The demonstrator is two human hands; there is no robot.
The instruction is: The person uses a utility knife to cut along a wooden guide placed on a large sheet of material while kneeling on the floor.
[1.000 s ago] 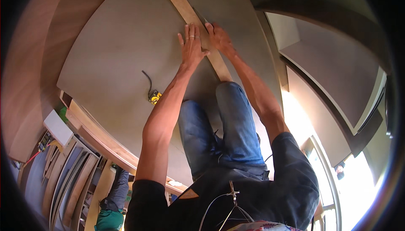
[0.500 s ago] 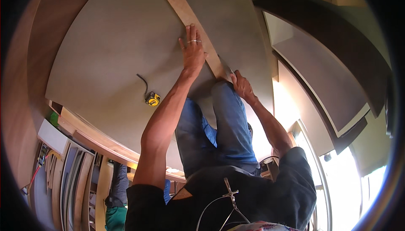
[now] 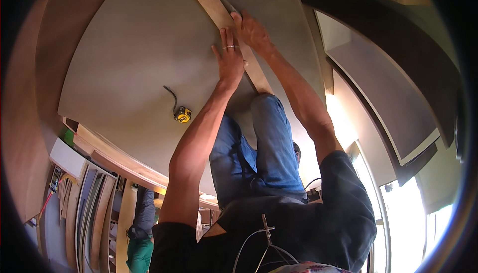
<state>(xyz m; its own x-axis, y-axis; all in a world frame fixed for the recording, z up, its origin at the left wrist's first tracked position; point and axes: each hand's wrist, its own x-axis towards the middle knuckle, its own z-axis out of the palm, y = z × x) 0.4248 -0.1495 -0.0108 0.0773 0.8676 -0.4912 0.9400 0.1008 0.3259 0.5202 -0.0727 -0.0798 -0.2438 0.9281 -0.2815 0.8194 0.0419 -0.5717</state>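
A long, narrow wooden strip [image 3: 206,1] lies across a broad grey-brown sheet [image 3: 124,39], slanting from the upper left down to my knee. My left hand [image 3: 230,64] rests on the strip with its fingers stretched out and a ring on one of them. Just beyond it, my right hand [image 3: 254,34] is closed at the strip's right edge. Whatever its fingers grip is too small to make out. One knee of my blue jeans [image 3: 266,111] is at the strip's near end. To the left, a yellow and black tape measure [image 3: 182,114] lies on the sheet.
Dark-edged panels [image 3: 378,68] lean at the right, beside a bright opening. Upright boards [image 3: 92,213] stand in a rack at the lower left. Close by is another person in green and dark clothing [image 3: 140,245]. A wooden edge [image 3: 117,158] runs below the sheet.
My right hand has moved away from beside my knee, up along the strip's right edge to just past my left hand. The left hand keeps its place on the strip.
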